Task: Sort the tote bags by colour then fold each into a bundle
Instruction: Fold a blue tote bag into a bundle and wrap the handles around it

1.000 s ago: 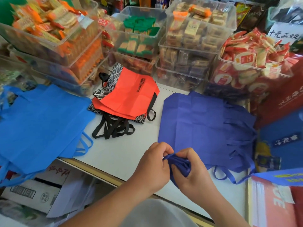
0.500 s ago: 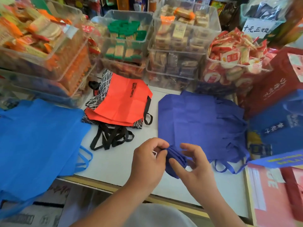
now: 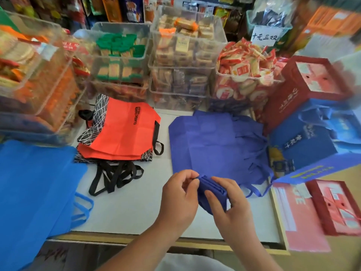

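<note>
Over the near part of a white tabletop [image 3: 127, 208], a person works a purple tote into a tight bundle [image 3: 212, 187]. The left hand [image 3: 178, 198] pinches the bundle's upper left corner between thumb and curled fingers. The right hand [image 3: 228, 208] grips it from the right, thumb laid across the front, fingers curled behind and out of sight; the bundle's underside is hidden. Just behind the bundle lies a flat stack of purple totes [image 3: 211, 141], its right edge running up against blurred gift boxes [image 3: 304, 85]. Left of the bundle, an orange tote [image 3: 125, 132] covers most of a black-and-white patterned one [image 3: 100, 106], with black handles [image 3: 115, 175] tangled at their near side. Far left of the bundle, bright blue totes [image 3: 33, 188] drape over the table edge, cut off by the frame. Well behind the bundle, clear snack bins [image 3: 181, 55] wall the far edge, their labels unreadable. Bare tabletop lies left of the bundle and between it and the near edge.
</note>
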The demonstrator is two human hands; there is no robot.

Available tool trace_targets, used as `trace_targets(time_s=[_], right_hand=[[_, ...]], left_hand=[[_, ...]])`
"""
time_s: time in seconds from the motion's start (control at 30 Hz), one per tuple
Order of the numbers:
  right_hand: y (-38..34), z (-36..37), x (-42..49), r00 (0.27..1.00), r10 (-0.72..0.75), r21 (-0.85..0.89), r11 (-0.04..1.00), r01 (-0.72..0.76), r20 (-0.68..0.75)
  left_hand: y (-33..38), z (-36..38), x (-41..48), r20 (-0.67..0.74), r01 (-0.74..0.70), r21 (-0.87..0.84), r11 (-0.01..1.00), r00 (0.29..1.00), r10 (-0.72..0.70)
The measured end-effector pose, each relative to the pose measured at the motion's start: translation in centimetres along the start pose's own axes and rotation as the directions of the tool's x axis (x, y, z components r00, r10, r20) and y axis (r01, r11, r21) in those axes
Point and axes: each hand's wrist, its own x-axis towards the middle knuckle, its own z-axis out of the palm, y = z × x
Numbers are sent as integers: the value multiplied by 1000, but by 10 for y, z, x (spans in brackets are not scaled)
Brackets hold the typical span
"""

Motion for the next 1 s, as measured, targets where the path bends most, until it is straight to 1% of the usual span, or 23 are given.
trace_targets(time_s=[0.07, 0.17, 0.27, 0.33, 0.4, 0.43, 0.47, 0.5, 0.57, 0.63, 0.67, 0.7, 0.73, 0.77, 0.8, 0.83, 0.9, 1.0], right_hand=[[15, -7, -2, 1000, -20, -16, 1000, 20, 2], [37, -20, 2, 996, -80, -108, 991, 84, 38], [61, -41, 13, 990, -116, -163, 978, 128, 82], [79, -61, 21, 988, -105, -199, 972, 126, 114], [100, -85, 29, 982, -28, -222, 973, 70, 187], [110, -97, 32, 969, 44, -200, 980, 5, 242], [119, -110, 35, 946, 135, -150, 984, -94, 295], [127, -123, 38, 928, 201, -87, 979, -183, 315], [140, -150, 47, 935, 254, 1, 965, -262, 247], [149, -173, 58, 935, 296, 102, 942, -320, 198], [153, -183, 62, 921, 329, 167, 916, -365, 208], [155, -192, 64, 904, 357, 220, 887, -407, 236], [156, -198, 64, 887, 377, 255, 859, -443, 268], [157, -204, 64, 879, 381, 268, 849, -456, 288], [159, -208, 63, 877, 380, 259, 851, -456, 295], [161, -211, 60, 878, 379, 242, 859, -451, 292], [164, -214, 55, 888, 382, 230, 868, -440, 257], [164, -218, 49, 883, 440, 289, 835, -469, 160]], left_hand=[[0, 16, -5, -1, 30, 0, 1000, 1000, -30], [4, 44, -12, -23, 47, 15, 999, 999, -47], [12, 80, -13, -45, 46, 62, 997, 998, -44], [19, 107, -14, -74, 44, 110, 993, 997, -36], [26, 135, -16, -96, 33, 147, 989, 995, -19], [30, 149, -16, -90, 16, 163, 986, 996, -1], [34, 161, -16, -69, -9, 181, 983, 997, 22], [37, 172, -16, -33, -43, 192, 980, 998, 50], [41, 189, -14, 9, -108, 194, 975, 994, 108], [37, 198, -10, -69, -122, 247, 961, 987, 143], [33, 200, -10, -107, -96, 275, 957, 986, 130], [31, 202, -12, -101, -32, 258, 966, 993, 59], [32, 205, -14, -46, 59, 181, 982, 998, -52], [34, 209, -17, 42, 153, 75, 985, 987, -156], [35, 214, -20, 117, 224, -9, 975, 968, -222], [38, 220, -24, 146, 256, -46, 966, 958, -247], [40, 230, -32, 140, 279, -73, 958, 953, -267], [37, 244, -44, 137, 330, -89, 940, 939, -317]])
